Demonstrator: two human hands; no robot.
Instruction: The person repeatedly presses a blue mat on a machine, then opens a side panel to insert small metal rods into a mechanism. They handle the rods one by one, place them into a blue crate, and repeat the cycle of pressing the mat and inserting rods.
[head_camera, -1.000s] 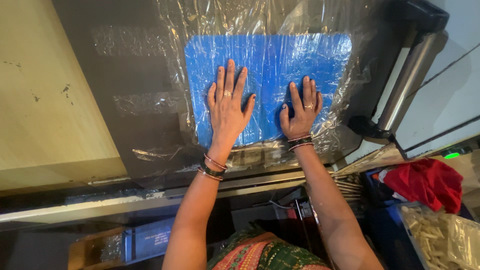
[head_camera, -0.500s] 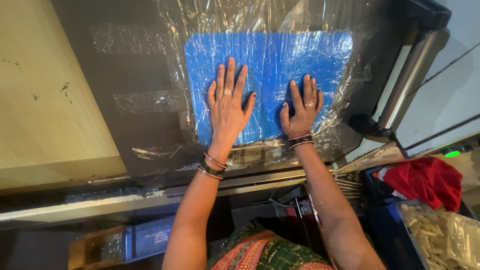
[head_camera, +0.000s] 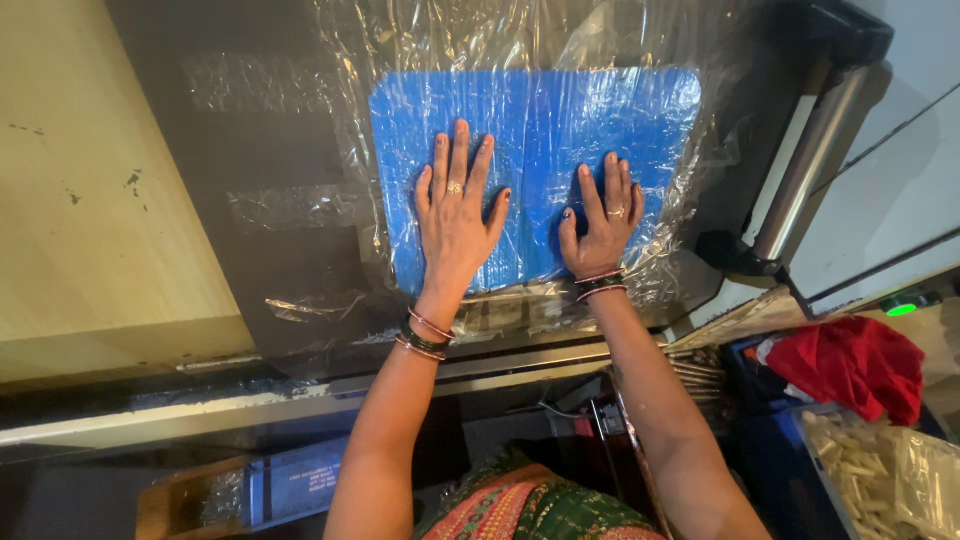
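Observation:
A flat blue rectangular pad (head_camera: 540, 120) lies on a dark work surface (head_camera: 290, 150) under a sheet of clear crinkled plastic film (head_camera: 480, 35). My left hand (head_camera: 455, 215) rests flat on the film over the pad's near left part, fingers spread, a ring on one finger and bangles at the wrist. My right hand (head_camera: 600, 225) lies flat on the pad's near right part, fingers spread too. Both palms touch the film and hold nothing.
A metal roller bar (head_camera: 810, 165) on a dark bracket stands at the right of the surface. A pale wooden board (head_camera: 95, 200) lies at the left. A red cloth (head_camera: 850, 365) and a bag of pale sticks (head_camera: 880, 470) sit at lower right.

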